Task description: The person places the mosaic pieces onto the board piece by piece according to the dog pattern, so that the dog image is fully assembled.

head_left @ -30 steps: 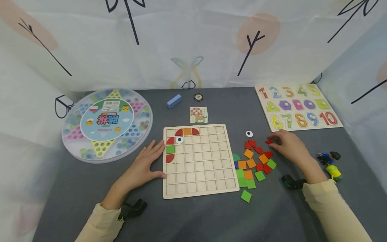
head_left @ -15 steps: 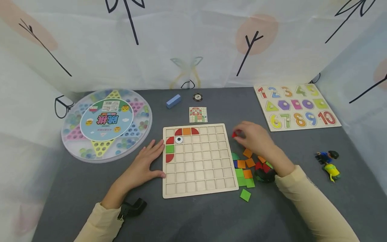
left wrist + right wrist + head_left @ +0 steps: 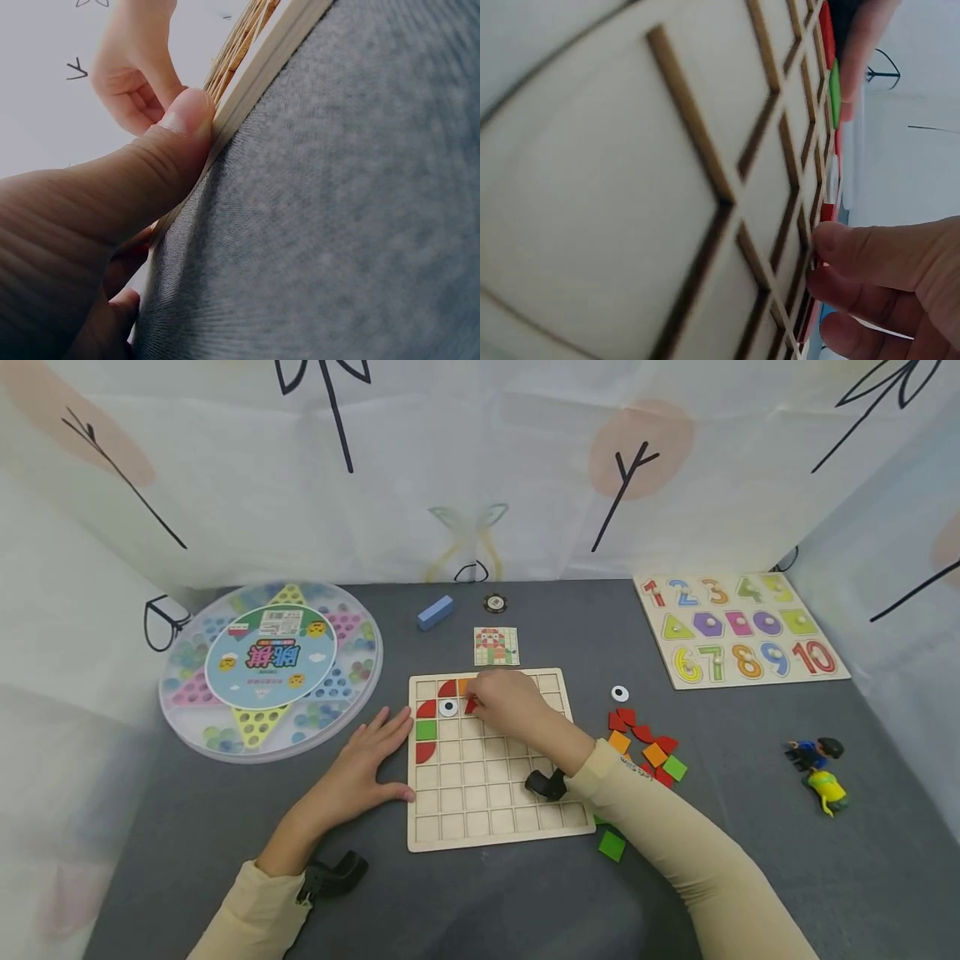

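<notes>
We see the right grip [image 3: 513,703] pinching a small red piece [image 3: 471,706] over the eleven o'clock part of the wooden board [image 3: 476,823]. The piece looks light, stiff and smooth, best taken by its edges; mostly covered, its long axis and pointing we cannot tell. The left grip [image 3: 366,767], spread, touches the board's nine o'clock edge.
</notes>
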A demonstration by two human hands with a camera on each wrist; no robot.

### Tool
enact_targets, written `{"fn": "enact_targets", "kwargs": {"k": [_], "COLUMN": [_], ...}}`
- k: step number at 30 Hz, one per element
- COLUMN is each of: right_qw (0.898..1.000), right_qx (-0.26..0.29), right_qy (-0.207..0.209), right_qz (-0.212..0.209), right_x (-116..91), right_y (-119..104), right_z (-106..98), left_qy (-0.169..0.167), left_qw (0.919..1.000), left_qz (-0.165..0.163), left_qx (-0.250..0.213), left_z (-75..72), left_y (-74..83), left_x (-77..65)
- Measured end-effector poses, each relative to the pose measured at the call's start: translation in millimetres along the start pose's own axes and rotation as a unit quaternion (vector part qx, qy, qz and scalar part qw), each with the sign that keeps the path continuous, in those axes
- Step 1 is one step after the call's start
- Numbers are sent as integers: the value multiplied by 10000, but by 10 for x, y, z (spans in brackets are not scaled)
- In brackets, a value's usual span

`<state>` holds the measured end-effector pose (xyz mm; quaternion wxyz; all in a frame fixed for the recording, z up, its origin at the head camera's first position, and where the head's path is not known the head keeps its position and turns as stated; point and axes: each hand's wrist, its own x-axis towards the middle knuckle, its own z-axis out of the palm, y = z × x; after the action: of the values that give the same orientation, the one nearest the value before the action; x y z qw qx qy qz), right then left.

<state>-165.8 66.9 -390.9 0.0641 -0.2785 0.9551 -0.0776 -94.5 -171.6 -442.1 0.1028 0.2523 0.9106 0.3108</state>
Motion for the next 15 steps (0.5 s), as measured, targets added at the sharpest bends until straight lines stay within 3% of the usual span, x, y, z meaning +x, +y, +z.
{"fn": "enact_targets", "kwargs": {"k": [10, 15], "right_qw": [9998, 9993], "right_qx": [193, 289], "right_qy": [91, 186], "right_qz": [-37, 132], "right_x": [5, -125], "right_y": [-37, 79], "right_z": [49, -19], "left_qy": [-17, 1], "left_qw": [10000, 10000], "left_qz": [-16, 15], "left_qx": [-4, -1], "left_z": [-8, 11], "left_y": [3, -8], "left_x": [1, 10]}}
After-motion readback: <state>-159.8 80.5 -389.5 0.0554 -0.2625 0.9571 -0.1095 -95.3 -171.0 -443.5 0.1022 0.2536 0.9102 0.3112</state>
